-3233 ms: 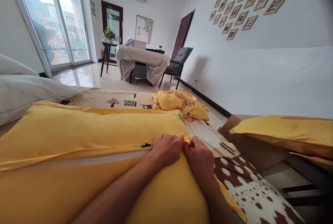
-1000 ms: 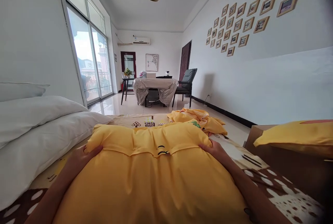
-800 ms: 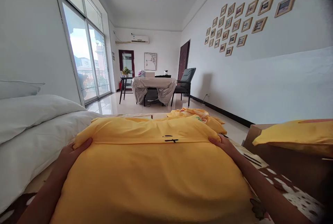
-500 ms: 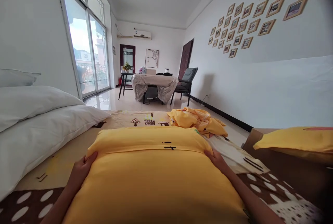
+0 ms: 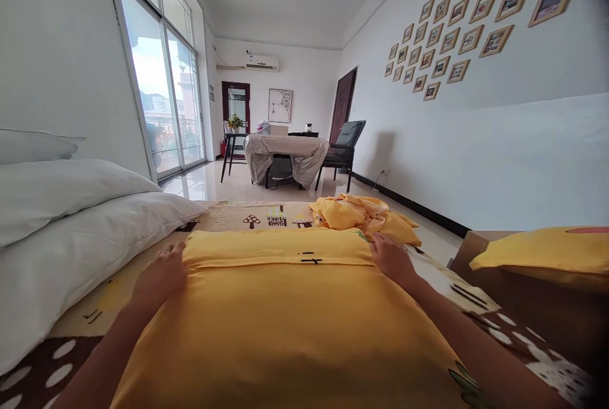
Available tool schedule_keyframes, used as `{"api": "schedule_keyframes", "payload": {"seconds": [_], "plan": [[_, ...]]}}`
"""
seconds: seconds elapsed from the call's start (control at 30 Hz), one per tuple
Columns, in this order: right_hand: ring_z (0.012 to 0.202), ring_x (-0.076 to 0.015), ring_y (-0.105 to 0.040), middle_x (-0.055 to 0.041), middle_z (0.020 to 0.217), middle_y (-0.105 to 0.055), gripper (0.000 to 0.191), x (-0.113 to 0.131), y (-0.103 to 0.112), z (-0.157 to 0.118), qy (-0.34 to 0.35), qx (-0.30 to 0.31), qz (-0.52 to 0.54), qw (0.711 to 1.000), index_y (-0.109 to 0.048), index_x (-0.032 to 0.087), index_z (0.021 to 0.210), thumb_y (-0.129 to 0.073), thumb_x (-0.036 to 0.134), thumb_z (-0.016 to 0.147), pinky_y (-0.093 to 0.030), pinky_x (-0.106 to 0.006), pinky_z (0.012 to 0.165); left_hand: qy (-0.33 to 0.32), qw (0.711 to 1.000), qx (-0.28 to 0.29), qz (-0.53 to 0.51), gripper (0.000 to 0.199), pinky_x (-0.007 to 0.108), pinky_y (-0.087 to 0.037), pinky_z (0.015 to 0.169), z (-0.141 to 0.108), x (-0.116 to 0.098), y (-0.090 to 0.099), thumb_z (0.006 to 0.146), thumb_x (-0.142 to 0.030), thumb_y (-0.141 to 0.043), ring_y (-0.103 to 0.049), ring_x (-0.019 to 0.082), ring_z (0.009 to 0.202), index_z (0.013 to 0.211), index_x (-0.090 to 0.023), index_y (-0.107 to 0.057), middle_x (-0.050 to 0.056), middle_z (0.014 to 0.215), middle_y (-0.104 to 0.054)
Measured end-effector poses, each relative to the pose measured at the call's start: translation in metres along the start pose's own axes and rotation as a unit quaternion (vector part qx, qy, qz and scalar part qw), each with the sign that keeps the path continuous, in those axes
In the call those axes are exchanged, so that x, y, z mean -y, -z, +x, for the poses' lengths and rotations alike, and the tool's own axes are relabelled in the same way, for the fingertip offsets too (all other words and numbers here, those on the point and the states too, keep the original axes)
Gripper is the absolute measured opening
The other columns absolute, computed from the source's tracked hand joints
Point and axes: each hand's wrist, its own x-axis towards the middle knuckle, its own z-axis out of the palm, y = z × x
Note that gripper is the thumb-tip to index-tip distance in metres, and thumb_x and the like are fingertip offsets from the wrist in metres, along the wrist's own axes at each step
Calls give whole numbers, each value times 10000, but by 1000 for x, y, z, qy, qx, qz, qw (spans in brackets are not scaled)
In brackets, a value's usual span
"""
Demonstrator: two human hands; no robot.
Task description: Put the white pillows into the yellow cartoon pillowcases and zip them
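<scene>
A plump pillow in a yellow pillowcase (image 5: 280, 326) lies in front of me on the bed, with an overlapping flap across its far end and small dark marks near the flap's edge. My left hand (image 5: 164, 269) is at the far left side of the pillow, its fingers bent against the fabric near the corner. On the opposite side, my right hand (image 5: 391, 261) grips the edge near the far right corner. Parts of both hands' fingers are hidden by the hands themselves. A green leaf print shows at the pillow's lower right.
White pillows (image 5: 95, 225) are stacked at the left. Crumpled yellow fabric (image 5: 366, 215) lies beyond the pillow on the patterned bed sheet (image 5: 228, 212). Another yellow pillow (image 5: 542, 257) rests on a brown surface at the right. A covered table (image 5: 285, 146) and a black chair (image 5: 346, 146) stand farther back.
Both hands have shifted forward along the pillow's sides towards its far corners, with more of their backs showing. The pillow's far end looks slightly narrower and straighter.
</scene>
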Motion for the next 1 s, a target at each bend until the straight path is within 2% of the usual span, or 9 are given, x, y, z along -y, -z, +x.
{"api": "schedule_keyframes", "payload": {"seconds": [0.1, 0.17, 0.23, 0.3, 0.37, 0.43, 0.57, 0.77, 1.0], "plan": [[1169, -263, -520, -126, 1252, -595, 413, 81, -13, 17, 96, 34, 2, 995, -559, 180, 1234, -354, 235, 879, -353, -389, 988, -122, 992, 37, -19, 430, 384, -443, 847, 21, -77, 4, 741, -97, -349, -604, 282, 1031, 1104, -131, -577, 152, 1180, -619], [1187, -226, -517, -86, 1285, -585, 409, 132, -33, 19, 148, 61, 9, 987, -544, 201, 1260, -371, 277, 897, -354, -338, 994, -169, 984, 46, -37, 399, 350, -418, 906, 33, -122, -10, 793, -110, -341, -598, 231, 1055, 1102, -177, -584, 107, 1206, -620], [1235, -225, -478, -89, 1332, -548, 432, 166, -56, 13, 166, 77, 11, 983, -505, 192, 1303, -338, 327, 928, -336, -355, 1013, -188, 979, 58, -47, 339, 328, -394, 950, 40, -146, -34, 864, -177, -333, -583, 200, 1092, 1081, -192, -592, 87, 1175, -646], [1268, -230, -447, -106, 1352, -529, 461, 179, -75, 6, 165, 95, 8, 982, -499, 174, 1308, -306, 385, 946, -312, -386, 1038, -181, 980, 73, -48, 311, 333, -402, 942, 43, -148, -59, 902, -250, -327, -596, 195, 1077, 1027, -193, -607, 81, 1118, -677], [1295, -227, -417, -110, 1375, -504, 503, 174, -86, 2, 156, 109, 3, 982, -491, 169, 1315, -283, 447, 951, -277, -403, 1068, -160, 983, 77, -47, 330, 349, -412, 924, 44, -137, -76, 922, -297, -307, -611, 202, 1050, 989, -193, -612, 86, 1094, -688], [1322, -224, -380, -110, 1408, -466, 541, 158, -90, 3, 144, 117, -2, 983, -471, 171, 1334, -262, 492, 950, -242, -416, 1090, -137, 987, 71, -44, 359, 369, -406, 924, 45, -122, -83, 930, -321, -284, -615, 218, 1040, 961, -187, -615, 103, 1094, -687], [1357, -230, -325, -117, 1443, -418, 571, 121, -85, 13, 115, 125, -12, 985, -440, 171, 1362, -243, 515, 951, -202, -445, 1106, -104, 992, 56, -36, 385, 411, -372, 953, 49, -93, -78, 929, -329, -258, -600, 248, 1060, 919, -167, -607, 136, 1089, -678], [1387, -223, -268, -96, 1482, -358, 550, 56, -71, 15, 76, 122, -11, 990, -404, 187, 1396, -250, 482, 958, -176, -464, 1119, -95, 993, 40, -48, 408, 398, -362, 983, 47, -57, -70, 935, -348, -223, -573, 234, 1106, 926, -189, -598, 106, 1133, -662], [1395, -191, -254, -28, 1498, -335, 519, -8, -65, 7, 70, 115, 23, 991, -386, 238, 1412, -232, 429, 955, -194, -429, 1139, -68, 994, 40, -72, 469, 427, -248, 1106, 41, -16, -76, 931, -413, -225, -378, 213, 1337, 1219, -230, -546, 64, 1392, -501]]}}
